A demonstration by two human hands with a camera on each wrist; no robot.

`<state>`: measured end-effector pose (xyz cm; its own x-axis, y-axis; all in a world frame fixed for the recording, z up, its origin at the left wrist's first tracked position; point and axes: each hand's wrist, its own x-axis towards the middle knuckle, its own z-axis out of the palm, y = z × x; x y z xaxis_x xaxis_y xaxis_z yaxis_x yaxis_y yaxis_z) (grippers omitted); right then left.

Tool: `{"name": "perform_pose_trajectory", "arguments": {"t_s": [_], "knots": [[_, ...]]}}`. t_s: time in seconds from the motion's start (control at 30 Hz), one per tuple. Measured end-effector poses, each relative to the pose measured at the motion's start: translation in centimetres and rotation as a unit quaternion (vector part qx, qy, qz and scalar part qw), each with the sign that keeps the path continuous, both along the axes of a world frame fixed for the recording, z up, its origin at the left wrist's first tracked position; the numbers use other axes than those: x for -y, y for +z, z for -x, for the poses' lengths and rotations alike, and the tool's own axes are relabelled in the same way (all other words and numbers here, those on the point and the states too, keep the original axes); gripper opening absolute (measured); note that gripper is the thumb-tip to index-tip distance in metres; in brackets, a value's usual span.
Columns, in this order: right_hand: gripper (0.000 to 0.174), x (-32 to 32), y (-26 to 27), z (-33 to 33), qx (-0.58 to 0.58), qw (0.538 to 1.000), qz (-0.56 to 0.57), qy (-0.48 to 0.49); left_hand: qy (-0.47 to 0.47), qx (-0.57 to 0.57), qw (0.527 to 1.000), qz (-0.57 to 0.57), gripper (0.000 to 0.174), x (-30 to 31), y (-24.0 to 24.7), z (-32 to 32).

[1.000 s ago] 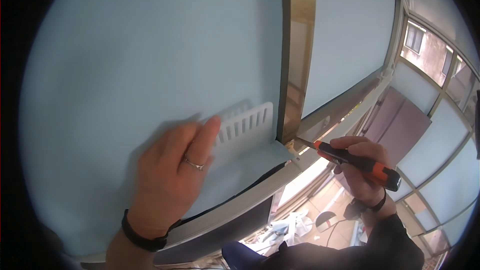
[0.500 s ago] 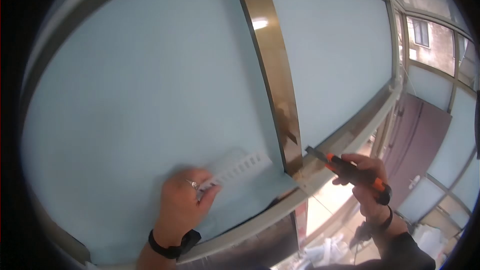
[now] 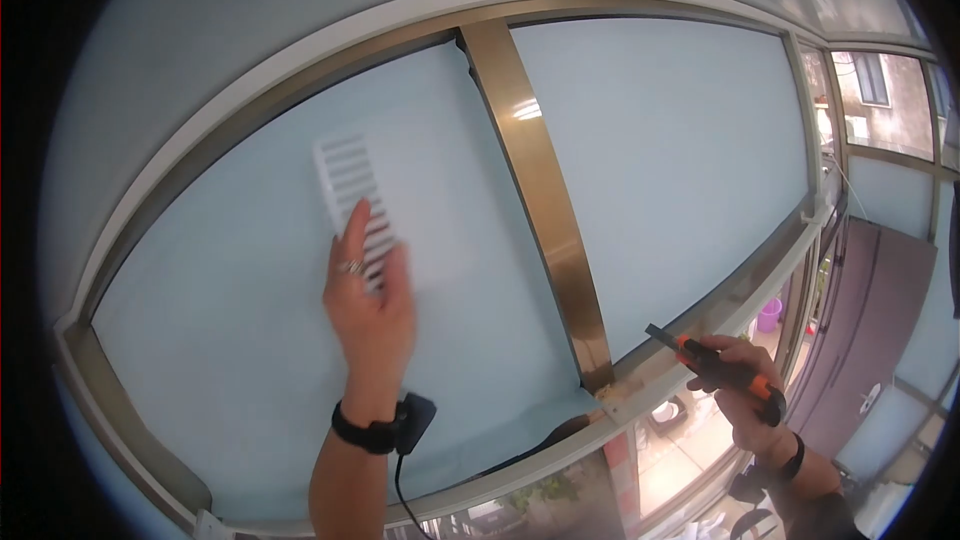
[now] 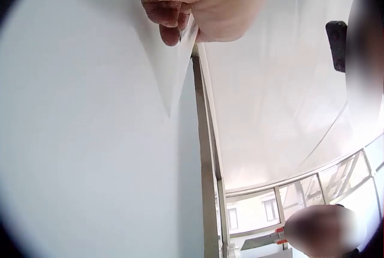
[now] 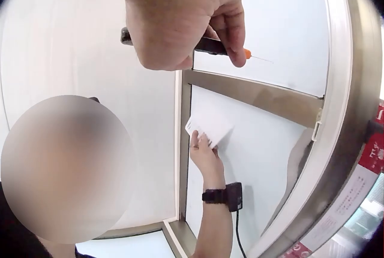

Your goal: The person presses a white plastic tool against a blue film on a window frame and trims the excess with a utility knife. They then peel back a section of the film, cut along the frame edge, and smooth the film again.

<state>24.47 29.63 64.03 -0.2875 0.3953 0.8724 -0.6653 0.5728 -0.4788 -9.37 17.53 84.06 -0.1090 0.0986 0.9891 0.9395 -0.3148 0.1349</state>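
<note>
My left hand [image 3: 370,315] grips a white plastic scraper [image 3: 343,165] with a row of slots, tilted upright over the left pane. Thumb and fingers lie on either side of its slotted part; in the left wrist view the thin blade of the scraper [image 4: 170,84] meets the pale surface at an angle. A pale blue sheet [image 3: 240,310] covers that left pane, its lower edge uneven beside a dark strip. Low at the right, my right hand [image 3: 745,410] holds an orange and black utility knife [image 3: 712,368], blade out, in front of the right pane [image 3: 660,180].
A bronze metal mullion [image 3: 545,200] divides the two panes. Below them runs a pale sill frame [image 3: 620,400]. A wall panel [image 3: 230,50] rises above the window. To the right are a purplish door [image 3: 860,330] and more windows. A black cable hangs from the left wrist.
My left hand has moved up the left pane with the scraper, which has turned from sideways to upright. The knife hand has drawn away from the mullion's foot. The head view has shifted, showing more wall above.
</note>
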Motion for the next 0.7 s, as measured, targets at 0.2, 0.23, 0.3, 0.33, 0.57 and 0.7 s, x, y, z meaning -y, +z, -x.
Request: {"name": "perform_pose_trajectory", "arguments": {"t_s": [0.2, 0.23, 0.3, 0.33, 0.57, 0.7], "knots": [[0.043, 0.0, 0.5, -0.3, 0.010, 0.999, -0.005, -0.035, 0.101, -0.171, 0.977, -0.073, 0.054, -4.0, 3.6, -1.5], [0.043, -0.1, 0.5, -0.3, 0.009, 0.999, -0.005, -0.034, 0.118, -0.166, 0.975, -0.087, 0.054, -4.3, 3.9, -1.3], [0.047, -0.3, 0.9, -0.5, 0.023, 0.998, -0.025, -0.044, 0.134, -0.161, 0.973, -0.102, 0.054, -4.6, 4.4, -0.9], [0.047, -0.2, 1.5, -0.5, 0.023, 0.998, -0.025, -0.045, 0.128, -0.186, 0.967, -0.120, 0.054, -4.9, 4.6, -0.3], [0.054, 1.5, 9.1, 2.1, -0.002, 0.977, -0.186, -0.100, 0.088, -0.229, 0.962, -0.122, 0.055, -4.6, 4.6, 0.1], [0.059, 2.8, 16.1, 4.2, -0.002, 0.896, -0.376, -0.234, 0.088, -0.241, 0.958, -0.130, 0.055, -4.3, 4.8, 0.0]]}}
